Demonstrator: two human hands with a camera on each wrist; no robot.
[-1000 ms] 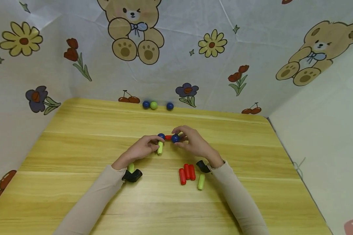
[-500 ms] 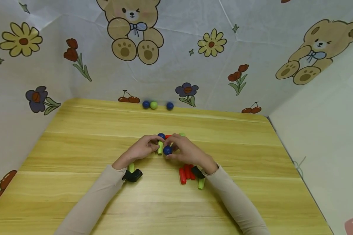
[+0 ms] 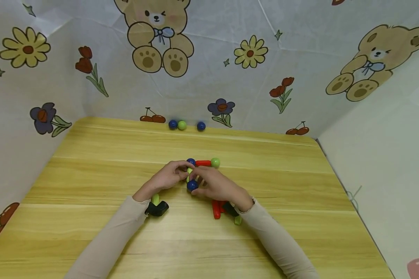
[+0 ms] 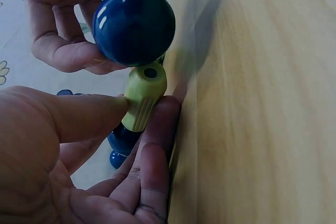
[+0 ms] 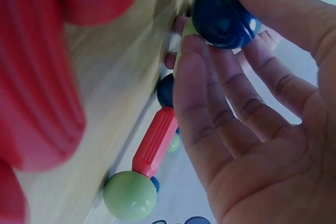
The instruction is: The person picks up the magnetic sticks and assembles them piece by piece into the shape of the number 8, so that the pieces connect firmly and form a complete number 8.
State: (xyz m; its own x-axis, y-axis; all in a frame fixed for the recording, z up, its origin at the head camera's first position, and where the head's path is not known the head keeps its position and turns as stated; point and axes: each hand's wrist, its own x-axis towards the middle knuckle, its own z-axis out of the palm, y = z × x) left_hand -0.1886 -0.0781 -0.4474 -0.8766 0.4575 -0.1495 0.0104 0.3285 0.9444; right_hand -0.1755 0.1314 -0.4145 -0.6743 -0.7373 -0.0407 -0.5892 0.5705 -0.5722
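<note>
My left hand pinches a yellow-green rod between thumb and fingers; its near end shows a dark round spot. A blue ball sits at the rod's far end. My right hand holds another blue ball between thumb and fingers, right at the rod's near end. From the far blue ball, a red rod runs right to a light green ball, forming a corner with the yellow-green rod.
Several red rods and a yellow-green rod lie partly under my right wrist. Another yellow-green rod is by my left wrist. Along the table's back edge are a blue ball, a green ball and a further blue ball.
My right hand has carried its blue ball from beside the red rod's right end, left and nearer, to the yellow-green rod's near end. The light green ball is now uncovered. My left hand stays put.
</note>
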